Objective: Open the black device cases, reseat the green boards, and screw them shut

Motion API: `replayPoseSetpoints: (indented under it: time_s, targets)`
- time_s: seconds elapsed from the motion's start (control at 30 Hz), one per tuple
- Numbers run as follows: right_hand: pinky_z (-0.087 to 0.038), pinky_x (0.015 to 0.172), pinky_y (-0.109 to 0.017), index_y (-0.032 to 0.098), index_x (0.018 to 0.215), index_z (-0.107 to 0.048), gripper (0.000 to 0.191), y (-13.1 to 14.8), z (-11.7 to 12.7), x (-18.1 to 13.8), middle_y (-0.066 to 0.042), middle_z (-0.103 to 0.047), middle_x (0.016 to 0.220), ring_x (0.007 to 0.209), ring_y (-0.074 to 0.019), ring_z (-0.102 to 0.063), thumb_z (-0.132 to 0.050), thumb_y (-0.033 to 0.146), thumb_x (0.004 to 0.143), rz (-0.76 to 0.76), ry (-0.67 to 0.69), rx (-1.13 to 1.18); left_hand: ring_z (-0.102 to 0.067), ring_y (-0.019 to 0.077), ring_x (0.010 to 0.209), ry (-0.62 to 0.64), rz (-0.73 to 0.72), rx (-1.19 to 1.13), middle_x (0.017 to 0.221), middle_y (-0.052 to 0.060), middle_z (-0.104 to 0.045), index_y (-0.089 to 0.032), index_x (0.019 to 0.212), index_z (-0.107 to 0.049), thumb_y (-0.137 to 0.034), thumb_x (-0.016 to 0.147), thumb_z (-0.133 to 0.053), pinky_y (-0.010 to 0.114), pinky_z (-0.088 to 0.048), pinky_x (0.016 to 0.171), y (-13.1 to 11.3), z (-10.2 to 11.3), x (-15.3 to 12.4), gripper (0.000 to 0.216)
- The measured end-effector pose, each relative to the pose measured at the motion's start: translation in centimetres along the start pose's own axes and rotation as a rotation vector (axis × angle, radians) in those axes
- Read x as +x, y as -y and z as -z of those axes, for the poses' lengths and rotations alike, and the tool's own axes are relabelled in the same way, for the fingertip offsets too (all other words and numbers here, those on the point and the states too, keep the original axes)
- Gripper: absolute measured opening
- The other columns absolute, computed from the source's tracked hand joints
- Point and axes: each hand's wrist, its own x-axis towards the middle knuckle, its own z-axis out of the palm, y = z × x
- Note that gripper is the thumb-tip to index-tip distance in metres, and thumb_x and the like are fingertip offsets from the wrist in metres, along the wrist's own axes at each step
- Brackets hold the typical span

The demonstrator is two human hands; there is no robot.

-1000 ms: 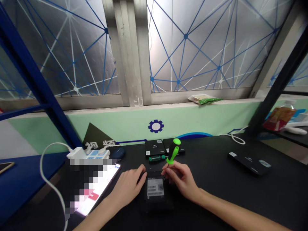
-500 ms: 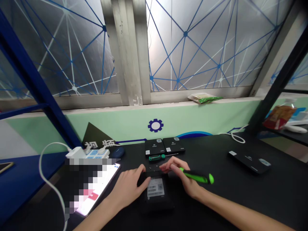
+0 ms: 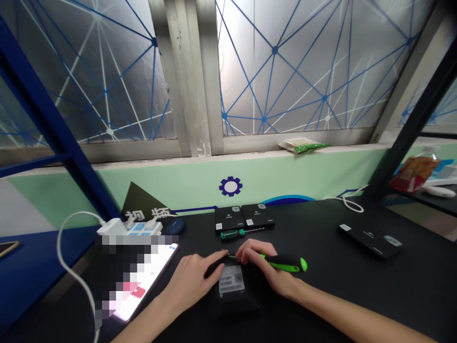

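A flat black box [image 3: 237, 300] with a white label on top lies in front of me. My left hand [image 3: 191, 274] grips its left far corner, thumb by the label and index finger stretched to the far edge, close to the screwdriver's tip. In my right hand [image 3: 262, 262] is a green-and-black screwdriver [image 3: 285, 262], held almost level with its thin metal shaft pointing left over the box's far edge. What the tip touches is too small to tell.
Beyond my hands lie a small green screwdriver [image 3: 233, 234] and two black boxes [image 3: 228, 218]. Another black box [image 3: 370, 239] is at the right. To the left are a lit phone [image 3: 157, 274], a dark blue mouse [image 3: 174, 225] and a white power strip [image 3: 144, 229] with a cable.
My right hand and the screwdriver have moved slightly left, the tip now near my left fingertip. My left index finger has stretched out to the right along the box's far edge.
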Motion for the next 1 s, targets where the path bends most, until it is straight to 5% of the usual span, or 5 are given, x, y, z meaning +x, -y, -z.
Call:
replayPoseSetpoints:
  time_s: [0.53,0.8,1.0]
  targets:
    - [-0.049,0.076,-0.033,0.018,0.068,-0.064,0.048,-0.9,-0.1,-0.1,-0.006,-0.068,0.082,0.077,-0.0204,-0.061,-0.046,0.05,0.099,-0.071,-0.115,0.1,-0.065,0.0215,0.064,-0.007,0.047,0.006,0.062,-0.002,-0.061,-0.03,0.133,-0.057,-0.048,0.1,-0.04,0.026,-0.04,0.059,0.0,-0.1,-0.1,0.042]
    - [-0.049,0.069,-0.03,0.019,0.06,-0.055,0.042,-1.4,0.6,0.6,-0.004,-0.065,0.076,0.069,-0.0185,-0.059,-0.05,0.04,0.096,-0.136,-0.255,0.255,-0.059,0.0226,0.06,-0.008,0.146,0.099,0.06,0.0,-0.058,-0.023,0.067,-0.05,-0.069,0.086,-0.053,0.028,-0.029,0.054,1.1,0.3,0.3,0.05]
    - [-0.037,0.045,-0.021,0.021,0.073,-0.05,0.026,-2.2,1.7,1.1,0.004,-0.052,0.055,0.048,-0.0119,-0.044,-0.057,0.038,0.092,-0.156,-0.449,0.356,-0.058,0.0188,0.062,0.053,0.056,-0.06,0.06,-0.002,-0.058,-0.022,0.071,-0.054,-0.062,0.091,-0.05,0.027,-0.031,0.055,0.9,0.4,0.2,0.044]
